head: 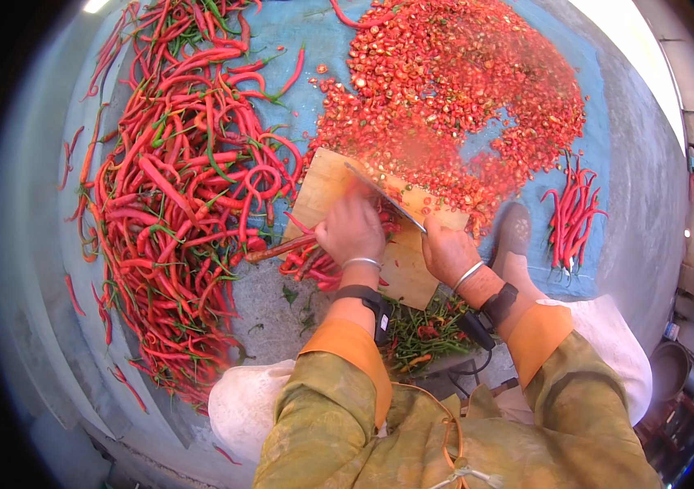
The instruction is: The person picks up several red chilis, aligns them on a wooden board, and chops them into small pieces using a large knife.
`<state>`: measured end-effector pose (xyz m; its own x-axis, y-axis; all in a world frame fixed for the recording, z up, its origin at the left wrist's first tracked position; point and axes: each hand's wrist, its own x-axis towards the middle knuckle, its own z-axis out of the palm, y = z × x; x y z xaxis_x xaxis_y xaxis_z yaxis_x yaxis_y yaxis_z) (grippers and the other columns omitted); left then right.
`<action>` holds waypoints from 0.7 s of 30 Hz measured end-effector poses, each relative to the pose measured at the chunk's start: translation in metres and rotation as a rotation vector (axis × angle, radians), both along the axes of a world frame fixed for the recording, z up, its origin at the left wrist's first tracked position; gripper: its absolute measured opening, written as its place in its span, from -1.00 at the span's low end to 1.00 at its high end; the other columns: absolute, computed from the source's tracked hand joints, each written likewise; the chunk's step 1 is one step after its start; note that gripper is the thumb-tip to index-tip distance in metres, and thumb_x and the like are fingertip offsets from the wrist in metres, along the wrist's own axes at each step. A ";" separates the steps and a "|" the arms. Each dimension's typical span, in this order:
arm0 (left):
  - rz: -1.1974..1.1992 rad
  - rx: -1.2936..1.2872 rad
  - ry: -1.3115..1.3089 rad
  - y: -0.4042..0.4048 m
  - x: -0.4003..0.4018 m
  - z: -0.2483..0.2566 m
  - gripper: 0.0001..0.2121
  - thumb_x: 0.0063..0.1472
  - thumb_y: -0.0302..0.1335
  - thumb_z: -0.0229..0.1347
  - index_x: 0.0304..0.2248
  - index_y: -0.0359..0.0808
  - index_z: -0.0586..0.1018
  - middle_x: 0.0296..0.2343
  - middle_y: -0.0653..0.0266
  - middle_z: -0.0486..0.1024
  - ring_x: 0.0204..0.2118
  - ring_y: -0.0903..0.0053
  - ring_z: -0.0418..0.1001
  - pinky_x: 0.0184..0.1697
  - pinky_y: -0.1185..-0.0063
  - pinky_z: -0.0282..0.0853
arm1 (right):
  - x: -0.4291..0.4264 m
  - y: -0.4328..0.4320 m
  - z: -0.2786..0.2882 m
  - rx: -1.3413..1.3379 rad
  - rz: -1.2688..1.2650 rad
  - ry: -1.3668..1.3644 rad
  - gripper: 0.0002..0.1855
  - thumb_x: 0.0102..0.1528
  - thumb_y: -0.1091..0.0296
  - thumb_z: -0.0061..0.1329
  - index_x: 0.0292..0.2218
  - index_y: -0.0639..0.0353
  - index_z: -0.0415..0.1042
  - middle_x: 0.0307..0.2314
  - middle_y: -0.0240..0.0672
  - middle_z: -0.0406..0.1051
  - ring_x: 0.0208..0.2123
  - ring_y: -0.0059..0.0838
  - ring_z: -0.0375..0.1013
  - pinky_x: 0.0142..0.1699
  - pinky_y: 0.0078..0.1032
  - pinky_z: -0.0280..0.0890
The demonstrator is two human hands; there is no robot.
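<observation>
My right hand (450, 249) is closed around the handle of a knife (387, 197), whose long blade slants up and left over a wooden cutting board (411, 266). Beside the blade, my left hand (352, 229) is pressed over red chili peppers on the board; it is blurred, and its fingertips are partly hidden. More whole chilies (316, 266) lie under and below that hand, across the board's lower left edge. Sliced red chili (429, 202) lies on the board behind the blade and joins a wide heap of chopped chilies (445, 79) beyond it.
A large pile of whole red chilies (163, 214) spreads on the left. A small chili bundle (572, 214) rests at right on the blue sheet (588, 134). Green stems (426, 336) lie just below the board. My shoe (513, 229) stands right of the board.
</observation>
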<state>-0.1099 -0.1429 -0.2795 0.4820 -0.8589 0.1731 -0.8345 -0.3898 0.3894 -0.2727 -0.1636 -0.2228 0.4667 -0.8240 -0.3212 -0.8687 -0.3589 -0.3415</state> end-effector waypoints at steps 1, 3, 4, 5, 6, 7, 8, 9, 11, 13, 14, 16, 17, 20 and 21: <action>-0.005 -0.012 0.011 0.000 -0.002 -0.001 -0.80 0.16 -0.35 0.04 -0.21 -0.10 0.54 -0.32 0.37 0.49 -0.24 0.43 0.44 -0.22 0.40 0.13 | -0.002 -0.001 0.000 0.004 -0.010 -0.016 -0.84 0.08 0.40 -0.16 -0.30 0.26 0.25 -0.63 0.01 0.42 -0.55 0.07 0.46 -0.42 -0.09 0.35; -0.011 -0.032 0.028 0.000 -0.002 0.000 -0.80 0.18 -0.36 0.03 -0.20 -0.11 0.54 -0.31 0.36 0.49 -0.23 0.43 0.44 -0.22 0.39 0.13 | -0.007 -0.005 0.009 0.007 -0.057 -0.071 -0.86 0.09 0.39 -0.16 -0.31 0.25 0.25 -0.64 0.02 0.41 -0.55 0.09 0.44 -0.43 -0.08 0.34; -0.010 -0.037 0.023 -0.001 -0.001 0.001 -0.80 0.18 -0.37 0.02 -0.20 -0.11 0.54 -0.32 0.36 0.49 -0.24 0.43 0.44 -0.22 0.39 0.13 | -0.008 -0.007 0.015 0.010 -0.078 -0.101 -0.86 0.10 0.39 -0.16 -0.31 0.24 0.24 -0.64 0.02 0.41 -0.55 0.09 0.44 -0.44 -0.08 0.33; -0.010 -0.042 0.017 -0.002 0.000 0.003 -0.81 0.18 -0.37 0.02 -0.21 -0.11 0.54 -0.32 0.36 0.49 -0.24 0.43 0.44 -0.22 0.40 0.13 | -0.008 -0.008 0.022 0.001 -0.065 -0.108 -0.87 0.11 0.39 -0.16 -0.32 0.24 0.24 -0.64 0.02 0.40 -0.56 0.10 0.43 -0.44 -0.07 0.32; -0.011 -0.044 0.014 -0.001 -0.001 0.003 -0.81 0.18 -0.37 0.02 -0.21 -0.11 0.54 -0.32 0.36 0.49 -0.24 0.43 0.44 -0.22 0.40 0.13 | -0.009 -0.008 0.028 -0.005 -0.054 -0.114 -0.88 0.11 0.39 -0.16 -0.33 0.23 0.24 -0.65 0.02 0.40 -0.56 0.11 0.43 -0.45 -0.06 0.32; -0.010 -0.044 0.025 0.000 -0.001 0.003 -0.82 0.18 -0.37 0.02 -0.22 -0.12 0.54 -0.32 0.36 0.49 -0.24 0.43 0.44 -0.22 0.40 0.13 | -0.010 -0.008 0.033 -0.011 -0.043 -0.120 -0.89 0.12 0.39 -0.16 -0.34 0.23 0.23 -0.65 0.02 0.39 -0.57 0.12 0.42 -0.45 -0.05 0.31; -0.008 -0.045 0.035 0.001 -0.001 0.002 -0.83 0.18 -0.37 0.03 -0.23 -0.13 0.53 -0.32 0.36 0.49 -0.24 0.43 0.44 -0.22 0.40 0.13 | -0.012 -0.007 0.037 0.004 -0.015 -0.091 -0.89 0.11 0.40 -0.17 -0.35 0.23 0.22 -0.65 0.02 0.39 -0.57 0.12 0.42 -0.45 -0.05 0.31; -0.006 -0.051 0.044 0.000 0.000 0.003 -0.83 0.18 -0.37 0.03 -0.24 -0.13 0.53 -0.33 0.36 0.49 -0.24 0.43 0.44 -0.22 0.40 0.13 | -0.012 -0.008 0.042 0.014 0.014 -0.062 -0.90 0.11 0.41 -0.17 -0.36 0.23 0.22 -0.66 0.02 0.39 -0.57 0.12 0.42 -0.45 -0.04 0.31; 0.002 -0.035 0.072 -0.001 0.002 0.007 -0.85 0.16 -0.37 0.05 -0.27 -0.14 0.52 -0.34 0.35 0.49 -0.25 0.43 0.44 -0.22 0.40 0.12 | -0.011 -0.009 0.047 0.032 0.058 -0.028 -0.90 0.10 0.42 -0.18 -0.37 0.24 0.21 -0.66 0.02 0.39 -0.58 0.12 0.42 -0.46 -0.04 0.30; 0.003 -0.025 0.085 0.000 -0.002 0.005 -0.87 0.15 -0.37 0.06 -0.30 -0.15 0.51 -0.35 0.34 0.49 -0.26 0.42 0.44 -0.23 0.40 0.12 | -0.014 -0.011 0.048 0.056 0.083 -0.001 -0.91 0.09 0.43 -0.18 -0.38 0.24 0.20 -0.67 0.02 0.38 -0.58 0.12 0.42 -0.46 -0.04 0.30; 0.004 -0.025 0.077 0.000 -0.003 0.001 -0.88 0.15 -0.37 0.06 -0.31 -0.15 0.51 -0.35 0.34 0.49 -0.26 0.42 0.44 -0.23 0.40 0.12 | -0.016 -0.011 0.047 0.069 0.088 0.018 -0.91 0.09 0.43 -0.18 -0.38 0.24 0.21 -0.67 0.02 0.39 -0.58 0.12 0.42 -0.46 -0.04 0.30; 0.001 -0.031 0.037 0.000 0.000 0.001 -0.89 0.14 -0.37 0.07 -0.33 -0.15 0.51 -0.36 0.35 0.49 -0.27 0.41 0.44 -0.24 0.40 0.12 | -0.012 -0.015 0.044 0.094 0.104 0.038 -0.90 0.08 0.43 -0.18 -0.37 0.25 0.21 -0.67 0.02 0.39 -0.58 0.12 0.42 -0.47 -0.04 0.31; -0.004 -0.035 0.014 0.001 0.002 0.001 -0.89 0.13 -0.38 0.07 -0.33 -0.15 0.50 -0.37 0.35 0.49 -0.28 0.41 0.44 -0.24 0.40 0.12 | -0.008 -0.017 0.041 0.097 0.096 0.027 -0.90 0.08 0.43 -0.18 -0.36 0.26 0.22 -0.67 0.02 0.40 -0.58 0.12 0.43 -0.46 -0.04 0.31; -0.014 -0.037 -0.001 0.000 0.000 0.001 -0.90 0.12 -0.38 0.08 -0.34 -0.15 0.50 -0.38 0.36 0.48 -0.30 0.41 0.44 -0.24 0.40 0.13 | -0.005 -0.016 0.026 0.100 0.063 0.035 -0.86 0.08 0.40 -0.18 -0.33 0.27 0.24 -0.66 0.02 0.40 -0.57 0.11 0.44 -0.44 -0.04 0.32; -0.014 -0.039 -0.003 -0.001 0.000 0.001 -0.90 0.12 -0.38 0.08 -0.35 -0.15 0.50 -0.38 0.36 0.48 -0.30 0.41 0.44 -0.24 0.40 0.13 | -0.006 -0.014 0.017 0.094 0.053 0.047 -0.85 0.08 0.40 -0.19 -0.31 0.28 0.25 -0.66 0.02 0.41 -0.56 0.10 0.44 -0.43 -0.04 0.33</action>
<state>-0.1095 -0.1443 -0.2781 0.4692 -0.8582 0.2081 -0.8411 -0.3625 0.4014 -0.2785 -0.1774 -0.2057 0.4918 -0.7637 -0.4182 -0.8650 -0.3734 -0.3352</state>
